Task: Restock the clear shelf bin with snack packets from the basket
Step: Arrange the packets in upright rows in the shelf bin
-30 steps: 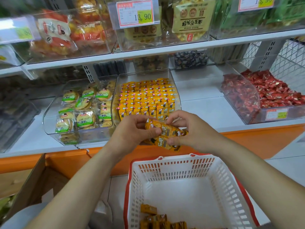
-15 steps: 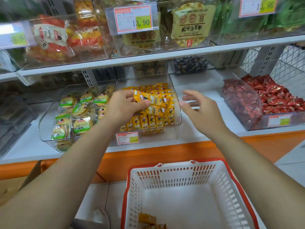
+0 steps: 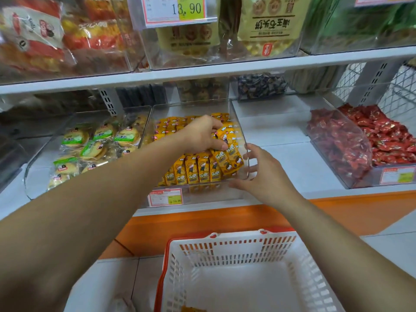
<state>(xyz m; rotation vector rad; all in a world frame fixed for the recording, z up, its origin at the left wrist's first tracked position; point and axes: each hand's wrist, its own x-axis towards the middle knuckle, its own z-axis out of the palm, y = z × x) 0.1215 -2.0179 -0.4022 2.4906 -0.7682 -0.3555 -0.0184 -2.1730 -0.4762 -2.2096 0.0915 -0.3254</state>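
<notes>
The clear shelf bin (image 3: 240,122) on the lower shelf is packed with rows of yellow snack packets (image 3: 191,170). My left hand (image 3: 200,136) reaches into the bin's right side and grips a small bunch of yellow packets (image 3: 229,152) against the stacked rows. My right hand (image 3: 263,174) is at the bin's front right corner, its fingers spread and touching the clear wall. Below stands the white basket with a red rim (image 3: 234,244); one orange packet (image 3: 191,309) shows at its bottom edge.
A clear bin of green-labelled cakes (image 3: 90,145) sits left of the yellow bin, and a bin of red sweets (image 3: 364,140) sits to the right. Between them lies bare white shelf (image 3: 281,136). An upper shelf (image 3: 202,73) with bagged snacks overhangs. The orange shelf base (image 3: 202,224) is behind the basket.
My left hand has carried the packets further into the bin's right side and lowered them onto the rows. My right hand moved from mid-air to the bin's front right corner.
</notes>
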